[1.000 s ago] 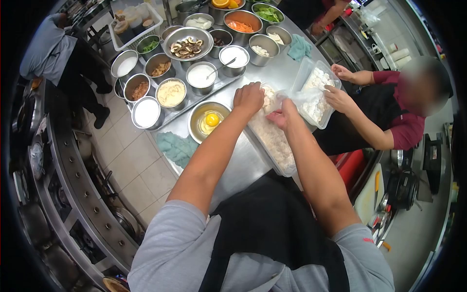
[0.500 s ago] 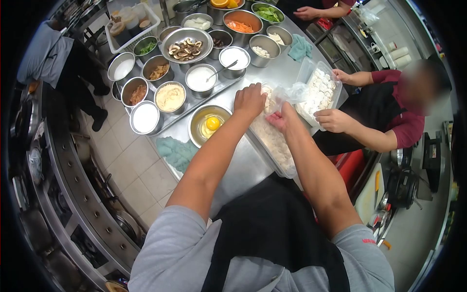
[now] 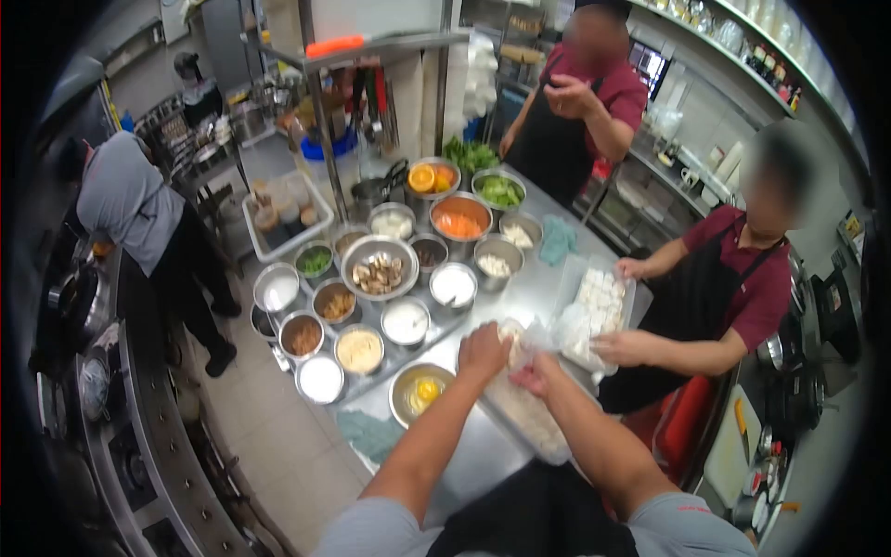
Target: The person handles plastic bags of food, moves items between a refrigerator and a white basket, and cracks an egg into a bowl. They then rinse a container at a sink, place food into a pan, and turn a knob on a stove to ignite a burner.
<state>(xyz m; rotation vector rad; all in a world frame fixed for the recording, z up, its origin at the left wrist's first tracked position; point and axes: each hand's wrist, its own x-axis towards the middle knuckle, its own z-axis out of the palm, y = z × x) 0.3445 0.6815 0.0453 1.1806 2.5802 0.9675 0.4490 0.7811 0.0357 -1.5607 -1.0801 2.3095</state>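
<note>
My left hand is closed over a clear plastic bag at its left side, where pale food shows beside the fingers. My right hand pinches the same bag from the right and below. Both hands are above the far part of a long clear plastic tub of pale, whitish food. Exactly what is in the bag is hard to make out. Left of my forearm sits a metal bowl with a cracked egg, its yolk yellow. A co-worker's hands hold a tub of white pieces on the right.
Several metal containers stand beyond my hands, including sliced mushrooms, shredded carrot and white powder. Green cloths lie at the table's left edge and far side. Two co-workers stand right and behind; another person is at the stove left.
The view has tilted upward, so the table sits lower and more background shows. My hands stay on the bag. The person at the back now has a hand raised.
</note>
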